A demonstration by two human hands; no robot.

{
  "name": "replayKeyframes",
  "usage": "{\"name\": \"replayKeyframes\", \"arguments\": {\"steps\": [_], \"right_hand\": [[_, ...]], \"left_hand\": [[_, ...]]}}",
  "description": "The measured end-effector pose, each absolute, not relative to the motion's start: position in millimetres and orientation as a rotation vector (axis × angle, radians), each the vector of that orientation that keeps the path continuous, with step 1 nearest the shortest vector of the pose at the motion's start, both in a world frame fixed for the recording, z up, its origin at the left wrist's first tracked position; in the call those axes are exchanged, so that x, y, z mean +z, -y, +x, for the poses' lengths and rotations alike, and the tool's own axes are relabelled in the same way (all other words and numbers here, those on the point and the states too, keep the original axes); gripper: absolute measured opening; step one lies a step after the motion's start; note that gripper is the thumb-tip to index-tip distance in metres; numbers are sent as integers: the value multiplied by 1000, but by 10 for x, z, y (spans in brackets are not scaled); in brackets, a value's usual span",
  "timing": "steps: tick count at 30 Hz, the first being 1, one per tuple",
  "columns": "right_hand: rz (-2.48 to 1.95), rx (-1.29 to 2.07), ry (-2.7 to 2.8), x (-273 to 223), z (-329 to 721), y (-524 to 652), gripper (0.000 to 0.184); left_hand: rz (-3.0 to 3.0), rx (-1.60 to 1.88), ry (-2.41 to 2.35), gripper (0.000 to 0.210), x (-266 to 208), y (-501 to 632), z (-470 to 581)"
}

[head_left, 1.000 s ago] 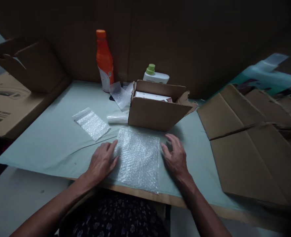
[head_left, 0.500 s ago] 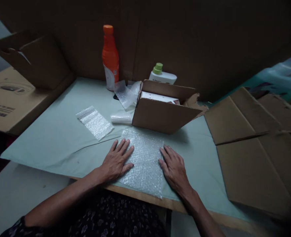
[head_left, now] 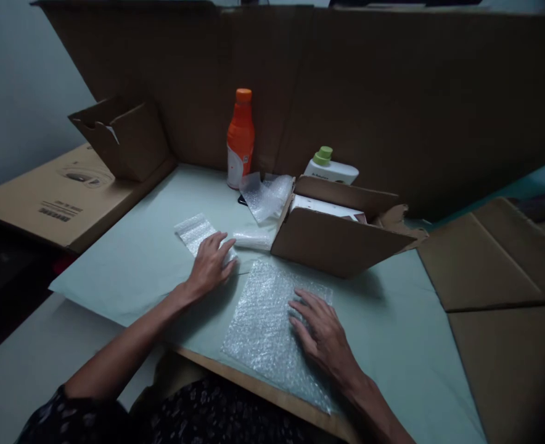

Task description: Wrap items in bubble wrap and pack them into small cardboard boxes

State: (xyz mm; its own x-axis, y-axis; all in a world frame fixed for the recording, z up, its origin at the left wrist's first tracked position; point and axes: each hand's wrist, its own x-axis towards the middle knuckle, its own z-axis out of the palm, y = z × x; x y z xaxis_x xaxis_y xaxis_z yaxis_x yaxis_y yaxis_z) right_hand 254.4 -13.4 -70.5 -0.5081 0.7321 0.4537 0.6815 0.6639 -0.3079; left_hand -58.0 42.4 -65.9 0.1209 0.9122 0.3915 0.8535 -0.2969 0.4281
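Observation:
A large sheet of bubble wrap (head_left: 267,317) lies flat at the table's front edge. My right hand (head_left: 321,333) is over its right side, fingers apart and holding nothing. My left hand (head_left: 211,264) is over a smaller piece of bubble wrap (head_left: 193,231), partly covering it; its fingers are spread, and I cannot tell whether they touch it. Just right of that piece lies a rolled piece of bubble wrap (head_left: 253,240). Crumpled clear wrap (head_left: 267,194) leans by an open cardboard box (head_left: 332,243), which has a white carton (head_left: 325,208) inside.
An orange bottle (head_left: 241,139) and a white bottle with a green cap (head_left: 331,169) stand at the back, before a tall cardboard panel (head_left: 393,98). Cardboard boxes are at the left (head_left: 69,191) and right (head_left: 508,259). A pale green cloth (head_left: 406,345) covers the table.
My left hand has left the large bubble wrap sheet and moved up and left to the smaller piece. My right hand has shifted onto the sheet. The view has tilted up and turned left.

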Motion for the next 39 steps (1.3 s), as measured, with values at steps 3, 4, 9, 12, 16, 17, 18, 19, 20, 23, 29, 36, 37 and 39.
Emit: {"name": "replayKeyframes", "arguments": {"steps": [3,4,9,12,16,17,18,19,20,23,29,36,37,39], "right_hand": [[-1056,132,2337,-684,2465,150,23],[-1056,123,2332,-677,2475,169,22],[-1138,199,2265,-640,2595,220,21],[-1166,304,2224,-619,2532,161,20],[-1111,367,2242,-608,2348,82,20],[-1096,367,2256,-611,2325,81,20],[-1085,361,2267,-616,2322,90,20],[-1082,355,2270,-623,2339,107,20],[-1090,351,2265,-631,2374,128,20],[-1160,368,2192,-646,2535,198,20],[-1243,729,1935,-489,2513,190,26],[-1095,1031,1691,-188,2080,102,29],[-1132,979,1691,-169,2065,108,22],[-1206,838,1704,-151,2062,129,17]], "left_hand": [[2178,946,-1766,42,-584,-867,-409],[2151,972,-1759,33,-549,-969,-385],[1961,1146,-1784,24,-372,-977,-536],[1933,1150,-1749,21,-369,-778,-596],[1956,1115,-1650,32,-503,-735,-420],[1947,1115,-1629,39,-534,-787,-364],[1928,1121,-1612,42,-551,-855,-319],[1898,1131,-1602,40,-553,-931,-293],[1857,1147,-1600,36,-537,-1003,-289],[1698,1222,-1603,24,-391,-1098,-398],[1125,1203,-1118,37,-98,-499,-463],[696,975,-868,44,-391,227,96],[710,1000,-934,45,-430,270,116],[757,1099,-1061,50,-472,338,116]]}}
